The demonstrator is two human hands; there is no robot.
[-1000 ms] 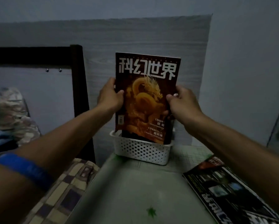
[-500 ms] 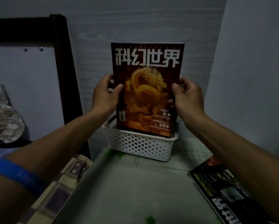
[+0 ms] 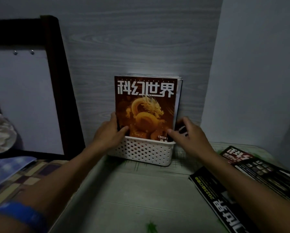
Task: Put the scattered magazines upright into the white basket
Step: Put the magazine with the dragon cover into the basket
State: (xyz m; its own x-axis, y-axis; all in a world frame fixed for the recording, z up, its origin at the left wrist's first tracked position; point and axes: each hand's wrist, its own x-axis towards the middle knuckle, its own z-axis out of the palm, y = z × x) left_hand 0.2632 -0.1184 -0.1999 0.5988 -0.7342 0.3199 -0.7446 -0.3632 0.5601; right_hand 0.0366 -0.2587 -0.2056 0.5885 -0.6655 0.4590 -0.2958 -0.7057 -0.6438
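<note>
Your two bare hands reach forward to a white basket (image 3: 141, 151) that stands at the back of a pale table (image 3: 124, 199), against a grey wood-grain wall (image 3: 141, 39). A dragon magazine (image 3: 145, 106) (dark orange cover, gold dragon, large white title characters) stands upright in the basket, its lower part hidden behind the basket's perforated front. More magazines (image 3: 178, 91) stand upright just behind it, only their top and right edges showing.

Your left hand (image 3: 109, 135) holds the dragon magazine's left edge just above the basket rim, thumb on the cover and fingers curled behind. Your right hand (image 3: 189, 133) is at the right side of the stack, thumb stretched toward the cover's lower right corner and fingers bent over the edges of the magazines behind; you cannot tell from this view whether it really pinches them or only touches.

On the table to your right, two dark magazines lie flat, partly under your right forearm: a near magazine (image 3: 221, 204) and a far magazine (image 3: 258, 167), overlapping. A blue wristband (image 3: 21, 214) circles your left forearm. To your left are a dark frame (image 3: 60, 81) and a checked cloth (image 3: 31, 172).
</note>
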